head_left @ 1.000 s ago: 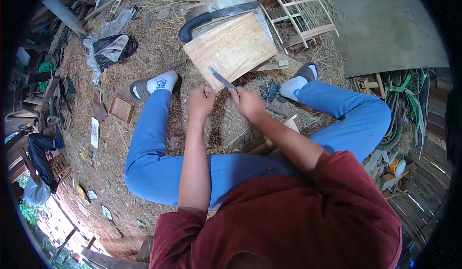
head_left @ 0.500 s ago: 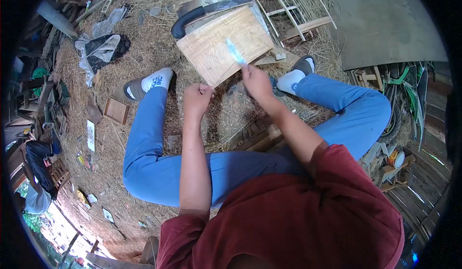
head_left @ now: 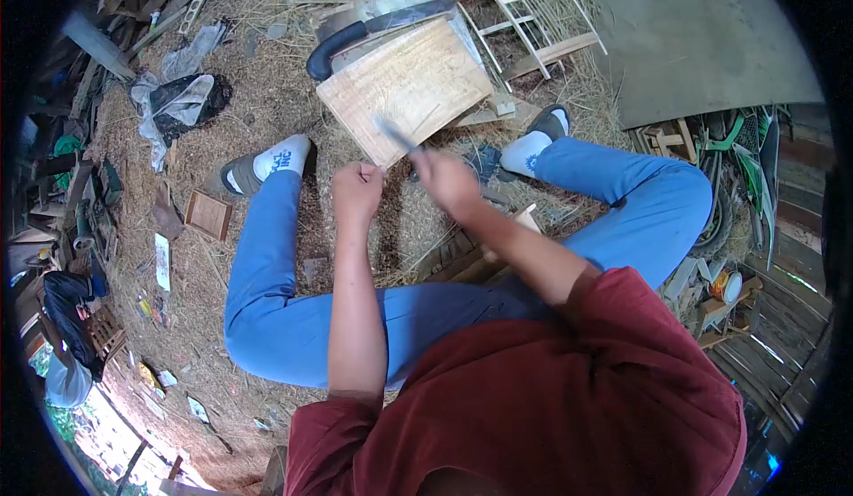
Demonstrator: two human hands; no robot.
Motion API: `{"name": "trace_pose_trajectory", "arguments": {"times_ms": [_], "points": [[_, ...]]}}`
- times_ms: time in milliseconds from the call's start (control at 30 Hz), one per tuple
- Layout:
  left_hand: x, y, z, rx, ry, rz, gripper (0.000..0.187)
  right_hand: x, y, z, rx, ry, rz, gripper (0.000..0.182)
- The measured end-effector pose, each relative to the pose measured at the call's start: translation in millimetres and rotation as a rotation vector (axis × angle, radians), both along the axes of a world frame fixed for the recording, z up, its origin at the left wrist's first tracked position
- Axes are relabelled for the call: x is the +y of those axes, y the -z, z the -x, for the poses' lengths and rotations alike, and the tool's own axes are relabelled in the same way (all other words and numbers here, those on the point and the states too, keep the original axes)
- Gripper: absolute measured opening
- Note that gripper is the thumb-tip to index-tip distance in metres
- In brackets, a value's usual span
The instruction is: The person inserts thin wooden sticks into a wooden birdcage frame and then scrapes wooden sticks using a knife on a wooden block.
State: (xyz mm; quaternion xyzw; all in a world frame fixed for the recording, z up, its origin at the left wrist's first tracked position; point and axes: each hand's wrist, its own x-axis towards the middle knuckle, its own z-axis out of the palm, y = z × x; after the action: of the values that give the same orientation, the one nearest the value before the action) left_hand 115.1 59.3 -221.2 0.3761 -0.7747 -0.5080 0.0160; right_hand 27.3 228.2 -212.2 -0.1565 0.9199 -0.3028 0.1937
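My right hand (head_left: 449,185) is closed around the handle of a small knife (head_left: 394,130). The knife's blade points up and to the left, over the near part of a pale wooden board (head_left: 404,87). At the board's near left corner, my left hand (head_left: 357,190) is closed in a pinch; whatever its fingers hold is too small to make out. The board lies tilted on the ground beyond my hands, with a few thin slivers on it. Behind its far edge rests a large blade with a curved black handle (head_left: 336,49).
A slatted wooden frame (head_left: 533,21) stands beyond the board, left of a grey-green sheet (head_left: 711,43). My feet flank the board on straw-strewn ground. A shallow wooden tray (head_left: 208,215) and a black plastic bag (head_left: 191,98) lie to the left.
The knife in my right hand has moved left and nearer to me, from the board's middle toward its near edge. My left hand stays pinched near the board's corner.
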Motion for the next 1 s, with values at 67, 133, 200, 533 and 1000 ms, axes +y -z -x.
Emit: {"name": "trace_pose_trajectory", "arguments": {"times_ms": [67,133,200,533,1000], "points": [[-1.7,1.7,0.7,0.009,-0.011,-0.046,0.020,-1.5,-3.5,-5.7,-0.006,-0.155,-0.073,0.049],[-1.8,-4.8,1.1,0.000,0.016,-0.047,0.021,1.8,3.8,18.8,0.000,-0.055,-0.011,0.047],[-0.9,-8.8,1.1,-0.027,0.021,-0.019,0.021,5.2,1.7,44.0,0.003,0.113,0.008,0.044],[-0.4,-12.9,1.2,0.028,0.043,-0.020,0.025,11.9,18.2,40.5,0.046,-0.020,0.013,0.046],[9.3,-46.3,14.2,0.041,0.083,0.145,0.020,23.1,17.3,71.5,-0.424,0.374,0.472,0.044]]}}
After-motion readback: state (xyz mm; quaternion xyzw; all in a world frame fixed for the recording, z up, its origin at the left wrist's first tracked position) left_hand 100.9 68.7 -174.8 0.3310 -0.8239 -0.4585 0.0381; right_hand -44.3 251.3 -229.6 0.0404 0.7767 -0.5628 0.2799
